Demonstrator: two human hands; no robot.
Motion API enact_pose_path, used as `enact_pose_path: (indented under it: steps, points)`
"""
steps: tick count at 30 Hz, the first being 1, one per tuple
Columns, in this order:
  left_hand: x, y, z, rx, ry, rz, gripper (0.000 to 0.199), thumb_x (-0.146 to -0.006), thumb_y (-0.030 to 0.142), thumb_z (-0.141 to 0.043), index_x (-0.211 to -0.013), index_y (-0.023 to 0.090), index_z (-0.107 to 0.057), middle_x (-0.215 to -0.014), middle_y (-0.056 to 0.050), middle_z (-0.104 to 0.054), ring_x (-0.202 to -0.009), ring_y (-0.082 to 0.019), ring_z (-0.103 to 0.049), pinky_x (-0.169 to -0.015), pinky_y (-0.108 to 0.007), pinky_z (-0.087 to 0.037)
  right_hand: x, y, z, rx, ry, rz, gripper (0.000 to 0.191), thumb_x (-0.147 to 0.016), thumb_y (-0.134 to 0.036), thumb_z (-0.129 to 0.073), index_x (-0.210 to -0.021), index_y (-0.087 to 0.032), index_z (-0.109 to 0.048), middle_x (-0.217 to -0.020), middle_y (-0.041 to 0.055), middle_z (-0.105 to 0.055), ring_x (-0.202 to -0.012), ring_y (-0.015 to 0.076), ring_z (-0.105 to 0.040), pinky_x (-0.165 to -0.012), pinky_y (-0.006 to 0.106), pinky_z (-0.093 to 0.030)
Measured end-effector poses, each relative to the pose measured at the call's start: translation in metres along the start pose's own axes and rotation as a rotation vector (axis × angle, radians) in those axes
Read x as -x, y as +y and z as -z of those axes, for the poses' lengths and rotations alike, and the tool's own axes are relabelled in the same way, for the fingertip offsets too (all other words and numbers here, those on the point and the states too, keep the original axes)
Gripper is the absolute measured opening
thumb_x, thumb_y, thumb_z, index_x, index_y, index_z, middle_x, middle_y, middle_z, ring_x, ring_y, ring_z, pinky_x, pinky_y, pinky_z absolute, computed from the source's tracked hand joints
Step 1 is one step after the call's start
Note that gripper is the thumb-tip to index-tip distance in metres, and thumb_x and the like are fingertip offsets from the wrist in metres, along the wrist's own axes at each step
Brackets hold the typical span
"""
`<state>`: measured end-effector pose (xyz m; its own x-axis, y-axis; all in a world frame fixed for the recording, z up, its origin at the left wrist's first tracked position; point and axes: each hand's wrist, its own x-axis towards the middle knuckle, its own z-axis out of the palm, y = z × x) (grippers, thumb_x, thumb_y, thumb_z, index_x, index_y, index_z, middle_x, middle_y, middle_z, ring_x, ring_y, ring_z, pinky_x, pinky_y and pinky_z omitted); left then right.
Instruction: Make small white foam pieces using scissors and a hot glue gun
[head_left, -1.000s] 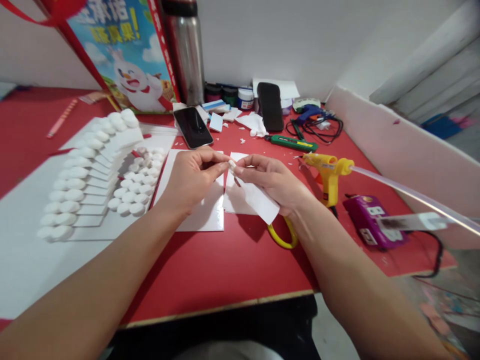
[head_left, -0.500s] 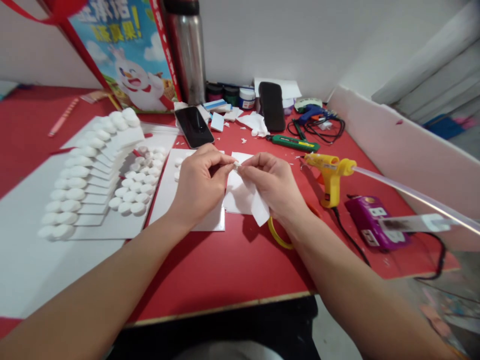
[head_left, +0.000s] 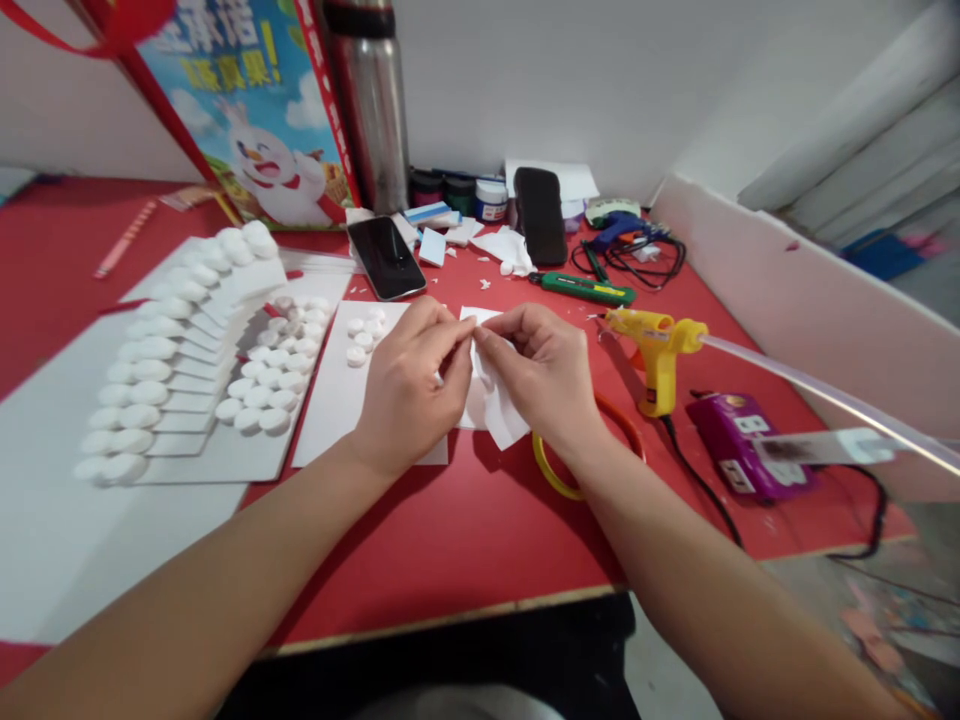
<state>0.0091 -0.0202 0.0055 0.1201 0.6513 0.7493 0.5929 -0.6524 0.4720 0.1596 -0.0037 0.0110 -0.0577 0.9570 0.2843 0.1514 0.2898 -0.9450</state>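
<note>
My left hand (head_left: 412,385) is closed, thumb and fingers pinched, its fingertips meeting those of my right hand. A bit of white shows between its thumb and fingers, too small to name. My right hand (head_left: 541,375) pinches a thin, soft white sheet (head_left: 504,420), which hangs creased below the fingers. What lies between the touching fingertips is hidden. Under the hands are a white board (head_left: 330,420) and a white paper (head_left: 472,405). Several small white discs (head_left: 358,355) lie on the board beside my left hand.
Left, stepped white pieces (head_left: 184,420) bear rows of white ovals, with more discs (head_left: 259,390) alongside. Behind lie a phone (head_left: 386,258), a dark case (head_left: 540,215) and a green cutter (head_left: 585,288). A yellow glue gun (head_left: 660,355), tape rings (head_left: 559,475) and a purple box (head_left: 742,445) are right.
My left hand has turned and its fingers have closed further over the small white piece that showed between the fingertips. The hanging sheet has shifted slightly left, and more discs show on the board.
</note>
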Motion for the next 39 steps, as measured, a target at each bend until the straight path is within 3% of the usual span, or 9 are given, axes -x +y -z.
enact_pose_path:
  steps: [9,12,17,21,26,28,31,35,39]
  points:
    - [-0.009,-0.007,0.003,0.530,-0.044,0.395,0.010,-0.091,0.027,-0.075,-0.094,0.019,-0.080,-0.092,-0.004,-0.073,-0.078,-0.015,-0.069,-0.069,-0.026,-0.059,-0.004,-0.004,0.006,-0.067,-0.054,-0.010,0.015,-0.085,-0.031,-0.076,-0.084,-0.019,-0.066,-0.076,0.0007,-0.070,-0.067,0.0139,-0.062,-0.061,0.029,-0.048]
    - [-0.010,-0.009,0.005,0.571,-0.093,0.466,0.011,-0.091,0.026,-0.075,-0.098,0.020,-0.082,-0.085,-0.002,-0.076,-0.072,-0.014,-0.069,-0.070,-0.026,-0.060,-0.003,-0.008,0.007,-0.100,-0.086,-0.008,0.015,-0.086,-0.031,-0.076,-0.087,-0.020,-0.066,-0.080,0.0013,-0.072,-0.070,0.0148,-0.066,-0.064,0.030,-0.050]
    - [-0.011,-0.007,0.009,0.482,-0.140,0.364,0.014,-0.094,0.026,-0.070,-0.096,0.023,-0.083,-0.085,-0.003,-0.076,-0.071,-0.015,-0.068,-0.067,-0.028,-0.058,0.000,-0.011,0.009,-0.049,-0.110,0.011,0.014,-0.090,-0.034,-0.074,-0.090,-0.021,-0.067,-0.082,0.0018,-0.072,-0.074,0.0162,-0.067,-0.068,0.031,-0.051]
    - [-0.010,-0.004,0.010,0.286,-0.107,0.253,0.017,-0.097,0.022,-0.064,-0.097,0.021,-0.081,-0.084,-0.004,-0.073,-0.074,-0.016,-0.065,-0.070,-0.030,-0.055,-0.001,-0.009,0.009,-0.036,-0.100,-0.008,0.024,-0.086,-0.043,-0.079,-0.089,-0.021,-0.069,-0.082,0.0021,-0.072,-0.074,0.0157,-0.064,-0.066,0.029,-0.050]
    - [-0.010,-0.006,0.010,0.206,-0.093,0.241,0.017,-0.098,0.019,-0.061,-0.097,0.021,-0.078,-0.087,-0.004,-0.072,-0.079,-0.017,-0.065,-0.077,-0.031,-0.053,-0.013,-0.013,0.016,-0.274,-0.133,-0.337,0.046,-0.083,-0.066,-0.074,-0.079,-0.021,-0.068,-0.069,0.0025,-0.068,-0.059,0.0160,-0.063,-0.054,0.029,-0.051]
    - [-0.010,-0.009,0.010,0.213,-0.101,0.234,0.017,-0.097,0.018,-0.061,-0.098,0.020,-0.078,-0.088,-0.004,-0.073,-0.080,-0.017,-0.065,-0.076,-0.030,-0.052,-0.016,-0.016,0.019,-0.380,-0.258,-0.492,0.052,-0.086,-0.071,-0.067,-0.079,-0.019,-0.067,-0.069,0.0061,-0.070,-0.060,0.0195,-0.067,-0.054,0.032,-0.055]
    - [-0.010,-0.011,0.010,0.209,-0.099,0.222,0.017,-0.097,0.018,-0.061,-0.097,0.019,-0.078,-0.087,-0.004,-0.073,-0.081,-0.017,-0.065,-0.075,-0.029,-0.051,-0.016,-0.020,0.021,-0.486,-0.426,-0.596,0.044,-0.084,-0.061,-0.076,-0.086,-0.018,-0.068,-0.076,0.0082,-0.074,-0.065,0.0208,-0.070,-0.059,0.035,-0.060]
    - [-0.010,-0.010,0.009,0.200,-0.096,0.250,0.017,-0.096,0.018,-0.062,-0.095,0.020,-0.078,-0.086,-0.003,-0.074,-0.078,-0.016,-0.065,-0.073,-0.030,-0.051,-0.012,-0.020,0.018,-0.414,-0.374,-0.468,0.037,-0.075,-0.045,-0.089,-0.083,-0.017,-0.066,-0.074,0.0013,-0.071,-0.052,0.0093,-0.056,-0.050,0.024,-0.046]
    - [-0.009,-0.006,0.008,0.213,-0.097,0.268,0.015,-0.096,0.021,-0.064,-0.094,0.020,-0.078,-0.084,-0.003,-0.074,-0.077,-0.017,-0.066,-0.071,-0.029,-0.051,-0.008,-0.016,0.014,-0.077,-0.204,-0.183,0.029,-0.085,-0.040,-0.080,-0.075,-0.018,-0.064,-0.064,-0.0012,-0.067,-0.053,0.0086,-0.050,-0.050,0.023,-0.035]
